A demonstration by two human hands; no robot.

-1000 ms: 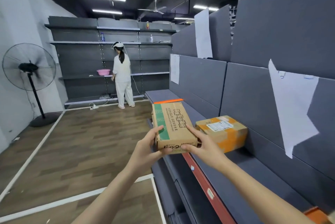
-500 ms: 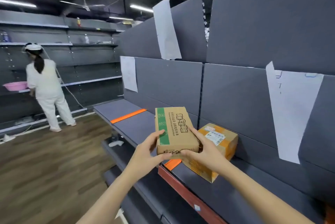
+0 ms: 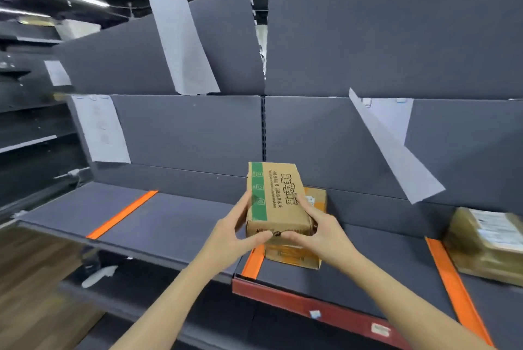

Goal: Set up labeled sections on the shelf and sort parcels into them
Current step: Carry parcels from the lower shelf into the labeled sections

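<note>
a box (image 3: pixel 276 202) is gripped at its near end by the left hand (image 3: pixel 237 232) and right hand (image 3: pixel 319 229), equally close. it is held above the shelf (image 3: pixel 175 225), long axis pointing away, over another parcel (image 3: pixel 294 258).

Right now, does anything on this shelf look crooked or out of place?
The right paper label hangs slanted across the back panel, lower end swung right, seemingly fixed only at its top. The upper label leans too; the left label hangs nearly straight. The box, gripped by left hand and right hand, looks intact.
</note>
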